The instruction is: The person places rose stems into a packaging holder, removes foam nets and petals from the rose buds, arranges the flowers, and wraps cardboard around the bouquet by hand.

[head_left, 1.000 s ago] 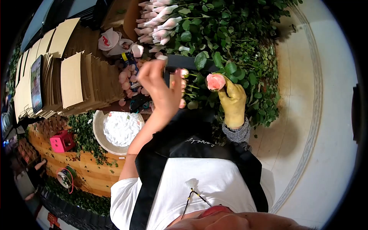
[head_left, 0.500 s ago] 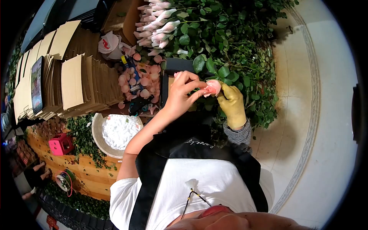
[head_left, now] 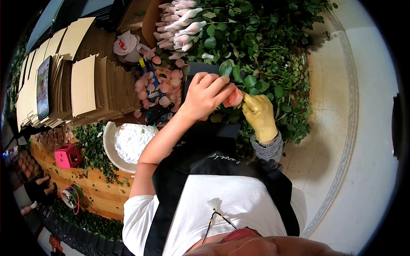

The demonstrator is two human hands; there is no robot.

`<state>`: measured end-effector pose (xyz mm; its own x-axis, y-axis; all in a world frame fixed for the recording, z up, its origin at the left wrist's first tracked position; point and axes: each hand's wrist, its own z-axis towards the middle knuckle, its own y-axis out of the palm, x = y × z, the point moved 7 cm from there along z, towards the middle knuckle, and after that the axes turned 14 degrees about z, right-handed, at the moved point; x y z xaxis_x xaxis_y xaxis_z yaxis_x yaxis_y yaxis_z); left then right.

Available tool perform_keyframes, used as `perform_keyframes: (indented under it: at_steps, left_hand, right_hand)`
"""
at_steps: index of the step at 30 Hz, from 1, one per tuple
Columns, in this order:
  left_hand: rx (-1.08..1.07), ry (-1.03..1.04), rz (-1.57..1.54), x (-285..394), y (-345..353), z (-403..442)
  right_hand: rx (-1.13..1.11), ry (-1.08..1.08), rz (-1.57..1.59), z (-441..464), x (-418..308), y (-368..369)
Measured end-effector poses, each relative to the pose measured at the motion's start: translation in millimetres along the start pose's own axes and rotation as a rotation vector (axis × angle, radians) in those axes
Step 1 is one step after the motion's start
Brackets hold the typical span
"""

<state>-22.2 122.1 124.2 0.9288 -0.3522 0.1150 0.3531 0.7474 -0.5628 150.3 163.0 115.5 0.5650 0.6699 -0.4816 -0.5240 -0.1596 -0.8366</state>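
A pink rose (head_left: 233, 98) is between my hands, its bloom turned toward my left. My bare left hand (head_left: 207, 94) has its fingers curled over the near side of the bloom, fingertips against the petals and partly hidden. In a yellow glove, my right hand (head_left: 259, 114) is closed just below the bloom, pinching the rose at its base; the stem is hidden by the glove and leaves. Beneath my left hand lies a dark box-like surface (head_left: 203, 68). Loose pink petals (head_left: 164, 87) are heaped beside it on the left.
Stacked cardboard pieces (head_left: 85, 87) stand left, with a phone (head_left: 43, 89) propped on them. A round basin (head_left: 109, 149) holds white pieces. Net-wrapped pink roses (head_left: 183, 25) lie at the top, their leafy stems (head_left: 260, 38) spreading right. A pink stool (head_left: 68, 155) and a person's legs (head_left: 42, 187) show lower left.
My left hand has turned, its knuckles now upward and its fingers curled over the bloom. A pink piece seen at its fingers before is out of sight. My right hand keeps its hold.
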Motion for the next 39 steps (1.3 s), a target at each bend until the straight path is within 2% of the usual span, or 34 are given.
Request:
perform_keyframes:
  at_steps: [3, 7, 9, 11, 13, 15, 17, 19, 21, 23, 24, 26, 27, 30, 33, 34, 36, 37, 39]
  left_hand:
    - [-0.006, 0.035, -0.003, -3, 0, -3]
    - [-0.085, -0.018, 0.044, -22, -16, -25]
    - [-0.002, -0.252, 0.002, -46, -38, -44]
    - [-0.029, -0.404, 0.158, -60, -58, -64]
    - [-0.19, -0.485, 0.173, -66, -63, -98]
    - [-0.328, -0.51, 0.228, -62, -65, -136]
    - [-0.611, -0.613, 0.362, -62, -68, -189]
    - [-1.239, -0.594, 0.583, -64, -75, -280]
    - [-1.713, -0.817, 0.386, -55, -97, -411]
    - [-1.624, -1.017, 0.257, -39, -126, -467]
    - [-1.741, -1.083, 0.236, -38, -128, -456]
    - [-1.529, -1.053, 0.221, -51, -108, -405]
    - [-1.439, -1.065, 0.21, -61, -93, -384]
    - [-1.05, -1.14, 0.083, -74, -58, -252]
    - [-0.571, -1.112, -0.224, -63, -30, -180]
    - [-0.516, -1.102, -0.276, -58, -22, -167]
    - [-0.458, -1.089, -0.359, -46, -12, -149]
    - [-0.43, -1.066, -0.404, -41, -5, -143]
    - [-0.416, -1.001, -0.461, -30, 3, -128]
  right_hand:
    - [-0.104, 0.052, 0.011, -1, 4, 6]
    - [-0.08, 0.054, 0.004, 6, 2, 5]
    - [-0.054, 0.057, -0.071, 13, 3, 5]
    - [-0.025, 0.031, -0.074, 21, 7, 12]
    - [0.03, 0.005, -0.101, 30, 13, 25]
    - [-0.019, 0.055, -0.09, 36, 34, 57]
    - [-0.065, 0.083, -0.108, 38, 51, 89]
    - [-0.089, 0.153, -0.063, 41, 44, 82]
    - [0.015, 0.129, 0.024, 33, 33, 56]
    - [-0.012, 0.227, 0.123, 27, 16, 31]
    - [-0.062, 0.233, 0.233, 23, 6, 23]
    - [-0.201, 0.215, 0.331, 16, -8, 28]
    - [-0.253, 0.092, 0.256, 12, -6, 42]
    - [-0.48, 0.089, -0.004, -3, 9, 100]
    - [-0.484, 0.1, -0.102, 2, 20, 135]
    - [-0.479, 0.094, -0.107, 5, 20, 132]
    - [-0.391, 0.092, 0.128, 2, 13, 114]
    - [-0.393, 0.092, 0.118, -5, 13, 111]
    - [-0.149, 0.133, 0.211, -22, 18, 97]
